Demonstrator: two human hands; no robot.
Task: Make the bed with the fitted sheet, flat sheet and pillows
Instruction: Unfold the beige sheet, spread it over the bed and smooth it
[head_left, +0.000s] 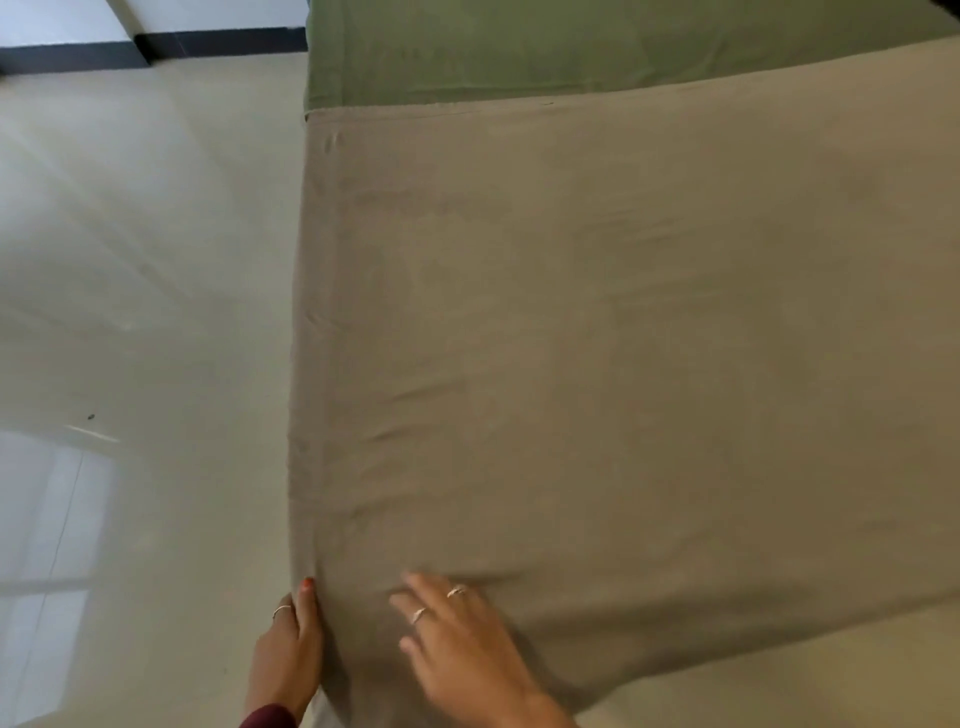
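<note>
The taupe flat sheet (623, 364) lies spread across the bed, mostly smooth, with shallow wrinkles toward its near left corner. Its left edge hangs over the bed's side. Beyond its far hem the green fitted sheet (519, 57) shows, stretched flat over the bed's far end. At the near right, the flat sheet's edge runs diagonally.

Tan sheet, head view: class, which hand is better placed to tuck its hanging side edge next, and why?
Probably the left hand: it is already at the tan sheet's side edge beside the floor. The right hand lies flat on top, further in.
</note>
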